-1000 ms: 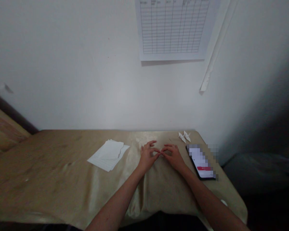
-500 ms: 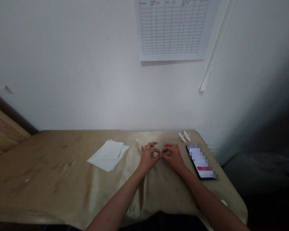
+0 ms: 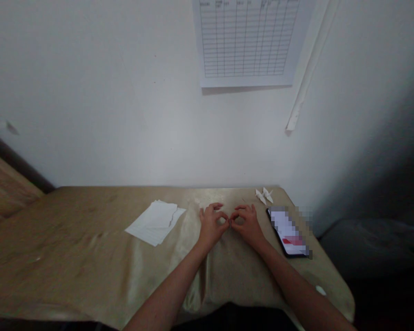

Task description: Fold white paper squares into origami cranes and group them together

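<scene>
Over the middle of the table, my left hand (image 3: 212, 225) pinches thumb and forefinger together. My right hand (image 3: 246, 224) does the same just beside it, and the fingertips of both nearly meet. Whatever lies between them is too small and hidden to name. Two small folded white paper figures (image 3: 264, 196) rest behind my right hand, near the table's back right corner. Left of my left hand lies a stack of white paper sheets (image 3: 153, 222).
A phone (image 3: 288, 232) with a lit, partly blurred screen lies right of my right hand. The cloth-covered table (image 3: 89, 257) meets a white wall, where a printed chart (image 3: 246, 46) hangs. A small white object (image 3: 320, 290) is near the right edge.
My left hand has shifted very slightly left. A small pale bit seen between the fingertips before is now hardly visible.
</scene>
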The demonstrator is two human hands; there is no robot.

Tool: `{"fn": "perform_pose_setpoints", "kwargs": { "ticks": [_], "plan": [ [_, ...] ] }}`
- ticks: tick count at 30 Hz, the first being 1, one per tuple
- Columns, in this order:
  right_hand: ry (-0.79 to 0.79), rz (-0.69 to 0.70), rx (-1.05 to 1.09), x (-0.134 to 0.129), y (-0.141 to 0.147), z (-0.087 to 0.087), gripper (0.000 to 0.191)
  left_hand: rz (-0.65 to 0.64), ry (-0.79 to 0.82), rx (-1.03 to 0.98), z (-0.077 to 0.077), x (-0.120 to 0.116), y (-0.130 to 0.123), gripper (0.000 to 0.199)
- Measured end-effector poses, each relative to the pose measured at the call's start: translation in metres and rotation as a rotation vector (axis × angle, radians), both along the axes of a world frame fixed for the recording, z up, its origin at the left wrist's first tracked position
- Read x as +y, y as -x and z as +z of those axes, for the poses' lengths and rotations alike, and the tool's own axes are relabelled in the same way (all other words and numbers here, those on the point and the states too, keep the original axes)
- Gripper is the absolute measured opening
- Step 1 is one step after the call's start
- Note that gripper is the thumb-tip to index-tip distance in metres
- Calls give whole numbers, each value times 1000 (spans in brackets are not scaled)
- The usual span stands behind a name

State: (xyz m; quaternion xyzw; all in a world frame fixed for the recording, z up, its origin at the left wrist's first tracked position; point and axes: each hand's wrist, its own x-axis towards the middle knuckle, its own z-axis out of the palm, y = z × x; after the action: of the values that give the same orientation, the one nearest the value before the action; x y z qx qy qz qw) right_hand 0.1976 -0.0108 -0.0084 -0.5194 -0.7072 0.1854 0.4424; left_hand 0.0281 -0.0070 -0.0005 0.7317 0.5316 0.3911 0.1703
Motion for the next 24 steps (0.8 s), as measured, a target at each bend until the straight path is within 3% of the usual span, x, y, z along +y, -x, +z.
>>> {"fn": "perform_pose_setpoints", "kwargs": {
  "ticks": [8,24],
  "plan": [
    [27,-24,62,1,-1,-1,5,-12,2,-41,7,0,1,12],
    [156,9,238,5,-11,-2,6,-109,-83,52,-1,9,13,11]
  ]
}}
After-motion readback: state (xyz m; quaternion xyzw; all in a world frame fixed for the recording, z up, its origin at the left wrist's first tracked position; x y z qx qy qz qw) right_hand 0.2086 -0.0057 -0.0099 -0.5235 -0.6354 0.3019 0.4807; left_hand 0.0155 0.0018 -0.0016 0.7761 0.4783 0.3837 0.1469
